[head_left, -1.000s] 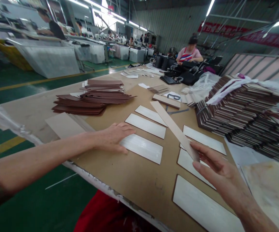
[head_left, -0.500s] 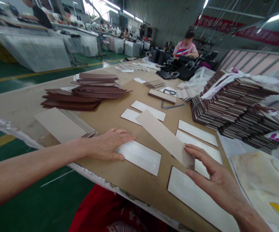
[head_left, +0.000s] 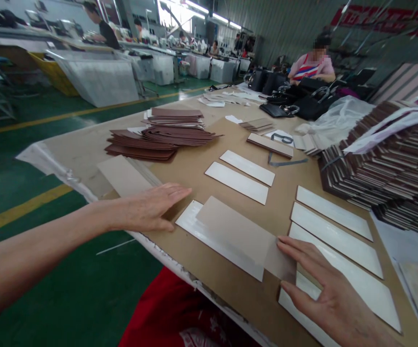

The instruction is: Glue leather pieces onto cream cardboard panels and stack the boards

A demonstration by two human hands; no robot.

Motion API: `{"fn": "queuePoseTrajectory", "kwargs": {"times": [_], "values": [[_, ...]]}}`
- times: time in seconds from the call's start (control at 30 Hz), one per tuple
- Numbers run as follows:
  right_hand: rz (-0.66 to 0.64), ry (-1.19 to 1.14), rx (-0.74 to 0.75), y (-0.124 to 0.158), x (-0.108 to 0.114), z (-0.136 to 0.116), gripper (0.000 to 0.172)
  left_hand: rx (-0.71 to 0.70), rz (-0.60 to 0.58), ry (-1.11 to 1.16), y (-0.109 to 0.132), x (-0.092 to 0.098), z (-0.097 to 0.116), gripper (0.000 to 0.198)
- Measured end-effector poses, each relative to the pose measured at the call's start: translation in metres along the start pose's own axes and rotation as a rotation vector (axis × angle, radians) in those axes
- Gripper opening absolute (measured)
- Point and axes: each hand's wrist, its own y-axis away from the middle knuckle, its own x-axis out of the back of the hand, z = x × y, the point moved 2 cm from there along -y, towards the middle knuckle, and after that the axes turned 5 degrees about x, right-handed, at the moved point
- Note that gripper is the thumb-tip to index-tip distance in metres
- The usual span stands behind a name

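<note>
My left hand [head_left: 151, 207] lies flat with fingers stretched out on the brown table sheet [head_left: 201, 178], just left of a white strip [head_left: 194, 224]. My right hand [head_left: 324, 294] rests open with fingertips on the near end of a beige card strip [head_left: 237, 231], which lies slanted on top of that white strip. More white strips lie around: two [head_left: 237, 182] beyond and three [head_left: 339, 236] to the right, one partly under my right hand.
Fanned piles of brown pieces [head_left: 158, 137] lie at the far left, a beige card stack [head_left: 122, 174] near the left edge. Tall brown stacks [head_left: 385, 164] fill the right. A person in a striped top [head_left: 312, 65] sits behind black bags [head_left: 295, 99].
My right hand has brought the beige strip down from the air and to the left, laying it onto the near white strip. My left hand has drawn back off that strip's end.
</note>
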Motion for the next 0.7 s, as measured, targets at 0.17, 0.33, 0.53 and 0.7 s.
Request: {"fn": "queuePoseTrajectory", "kwargs": {"times": [0.17,0.33,0.53,0.7], "values": [[-0.06,0.009,0.034,-0.014,-0.014,-0.003,0.054,-0.085,0.031,0.06,-0.01,-0.008,0.015,0.075],[-0.111,0.036,0.065,-0.025,-0.019,-0.004,0.056,-0.041,0.05,0.078,-0.008,-0.012,0.015,0.073],[-0.146,0.043,0.075,-0.032,-0.025,-0.002,0.054,-0.036,0.048,0.074,-0.005,-0.018,0.009,0.074],[-0.157,0.039,0.069,-0.034,-0.027,-0.003,0.055,-0.011,0.047,0.076,-0.006,-0.014,0.012,0.073]]}}
